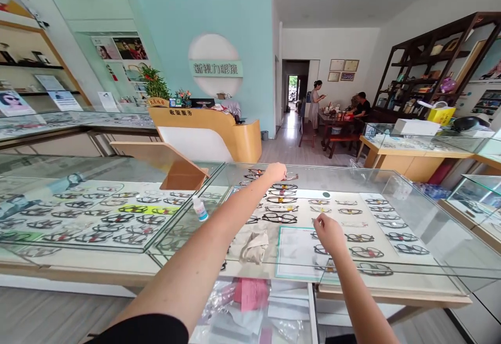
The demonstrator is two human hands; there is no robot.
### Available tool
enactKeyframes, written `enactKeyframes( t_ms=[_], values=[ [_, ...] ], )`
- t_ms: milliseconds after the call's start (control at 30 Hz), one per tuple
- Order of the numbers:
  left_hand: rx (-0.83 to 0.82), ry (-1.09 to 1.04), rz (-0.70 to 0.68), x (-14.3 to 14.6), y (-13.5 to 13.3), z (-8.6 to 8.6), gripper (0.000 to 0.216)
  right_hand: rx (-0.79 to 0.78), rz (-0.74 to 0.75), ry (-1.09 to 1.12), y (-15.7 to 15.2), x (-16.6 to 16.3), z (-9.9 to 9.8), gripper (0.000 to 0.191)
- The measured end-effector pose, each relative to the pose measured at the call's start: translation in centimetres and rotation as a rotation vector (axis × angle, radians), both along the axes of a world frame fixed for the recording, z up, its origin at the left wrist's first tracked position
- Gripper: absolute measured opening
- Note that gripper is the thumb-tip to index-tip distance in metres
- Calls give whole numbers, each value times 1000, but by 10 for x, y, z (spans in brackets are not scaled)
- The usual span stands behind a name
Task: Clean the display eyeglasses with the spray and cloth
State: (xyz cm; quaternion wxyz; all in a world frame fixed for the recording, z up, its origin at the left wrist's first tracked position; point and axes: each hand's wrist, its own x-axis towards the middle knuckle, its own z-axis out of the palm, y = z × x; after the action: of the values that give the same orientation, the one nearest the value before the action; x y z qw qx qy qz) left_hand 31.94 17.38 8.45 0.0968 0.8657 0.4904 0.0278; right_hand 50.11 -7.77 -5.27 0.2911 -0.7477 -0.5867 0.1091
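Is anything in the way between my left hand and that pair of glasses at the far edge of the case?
Nothing visible. Your left hand is already at the glasses lying at the far edge of the glass top, and nothing sits between them.

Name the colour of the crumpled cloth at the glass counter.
The cloth is beige, clearest in head view.
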Motion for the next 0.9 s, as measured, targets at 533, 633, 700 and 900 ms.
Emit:
enactKeyframes(
  t_ms=[533, 633, 700, 900],
  values=[
    [85, 33, -40, 8, 19, -24, 31, 37, -17, 130, -3, -2, 3, 28],
    [146, 3, -38, -14, 11, -17, 24, 17, -29, 141, -5, -1, 5, 27],
    [181, -20, -44, -36, 1, -13, 25, 8, -40, 122, -5, 0, 5, 28],
    [203, -59, -59, -123, -42, -10, 23, -72, -67, -2, -6, 1, 4, 43]
  ],
)
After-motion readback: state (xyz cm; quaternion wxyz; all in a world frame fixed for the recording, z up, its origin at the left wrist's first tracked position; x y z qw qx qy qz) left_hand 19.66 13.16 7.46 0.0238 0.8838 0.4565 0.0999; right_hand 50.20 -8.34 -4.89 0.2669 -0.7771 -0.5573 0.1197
